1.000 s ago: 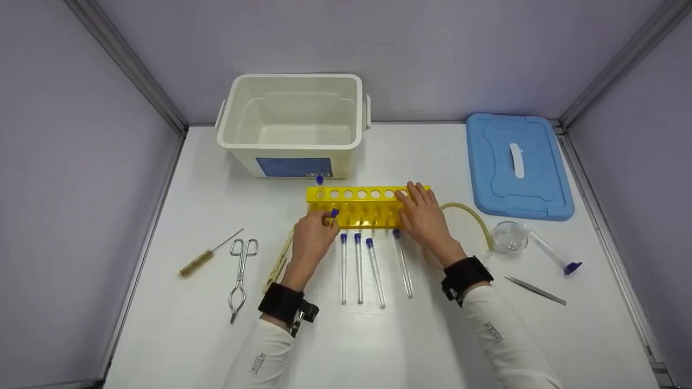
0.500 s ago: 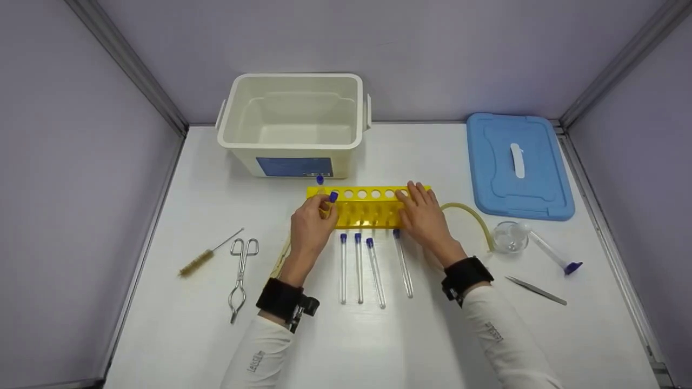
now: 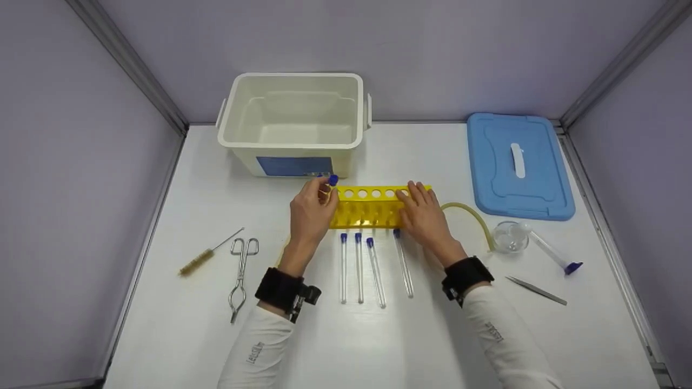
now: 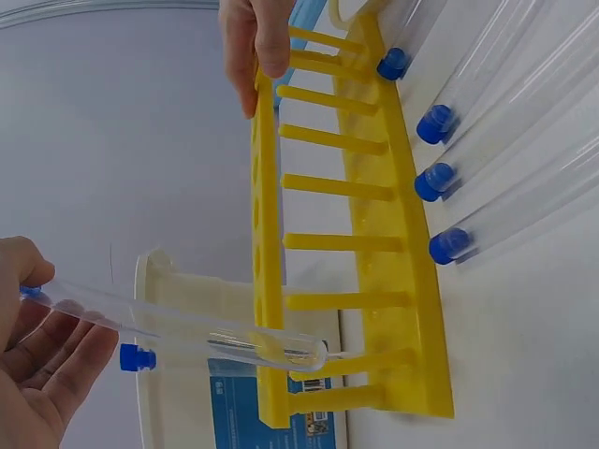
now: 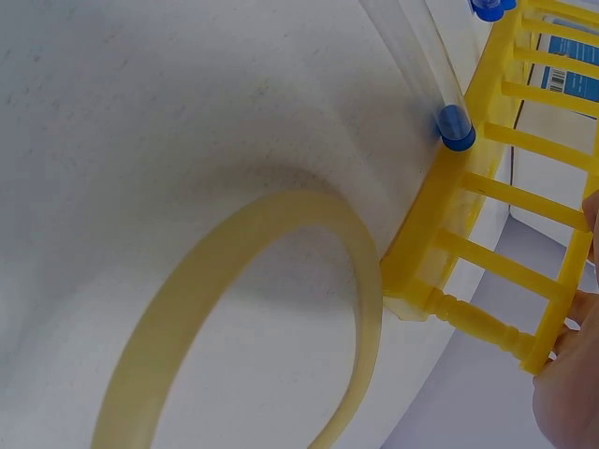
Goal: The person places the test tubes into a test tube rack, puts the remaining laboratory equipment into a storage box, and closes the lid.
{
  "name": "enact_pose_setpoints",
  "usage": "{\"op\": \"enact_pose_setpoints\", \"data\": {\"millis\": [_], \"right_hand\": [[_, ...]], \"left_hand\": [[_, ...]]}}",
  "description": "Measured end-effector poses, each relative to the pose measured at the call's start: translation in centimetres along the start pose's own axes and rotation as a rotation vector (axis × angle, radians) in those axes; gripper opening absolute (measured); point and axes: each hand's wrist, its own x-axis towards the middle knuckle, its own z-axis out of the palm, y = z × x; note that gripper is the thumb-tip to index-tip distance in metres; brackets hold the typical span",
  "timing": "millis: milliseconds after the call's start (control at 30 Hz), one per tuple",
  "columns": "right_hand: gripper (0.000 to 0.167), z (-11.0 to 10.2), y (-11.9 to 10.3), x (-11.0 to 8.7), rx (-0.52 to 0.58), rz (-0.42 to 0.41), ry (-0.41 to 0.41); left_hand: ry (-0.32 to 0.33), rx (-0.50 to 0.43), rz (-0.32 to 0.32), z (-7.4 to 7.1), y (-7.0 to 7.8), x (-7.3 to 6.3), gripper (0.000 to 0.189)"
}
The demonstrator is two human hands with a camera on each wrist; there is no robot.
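Note:
My left hand [image 3: 312, 213] pinches a test tube [image 4: 178, 327] near its blue cap, at the left end of the yellow test tube rack [image 3: 365, 215]. In the left wrist view the tube slants, its rounded end crossing the rack's top bar; whether it passes through a hole I cannot tell. Just beyond it shows the blue cap [image 4: 138, 357] of another tube, standing at the rack's end hole. My right hand [image 3: 427, 219] holds the rack's right end by the top bar. Several capped test tubes [image 3: 359, 273] lie in front of the rack.
Behind stands a white bin [image 3: 292, 146]; its blue lid [image 3: 497, 183] lies back right. At left are a bottle brush [image 3: 197, 263] and metal tongs [image 3: 240, 270]. Rubber tubing [image 3: 481, 219], a glass dish [image 3: 510, 237], a blue-based cylinder [image 3: 551, 251] and tweezers [image 3: 535, 290] lie right.
My left hand has raised the test tube, its blue cap moving from in front of the rack to above the top bar's back edge. The right hand stays in place on the rack.

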Motion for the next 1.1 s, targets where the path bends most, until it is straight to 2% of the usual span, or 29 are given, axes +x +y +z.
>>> {"op": "enact_pose_setpoints", "data": {"millis": [467,767,1100], "right_hand": [[0.048,-0.1,0.0,0.0,0.005,0.014,-0.014],[0.049,0.0,-0.2,0.1,-0.007,0.025,-0.035],[0.047,0.1,-0.3,0.0,-0.003,-0.002,0.01]], "left_hand": [[0.076,-0.08,0.063,-0.5,1.5,1.9,0.022],[0.103,-0.144,0.049,-0.1,1.7,2.5,0.019],[0.088,-0.143,0.026,0.5,1.1,3.0,0.019]]}}
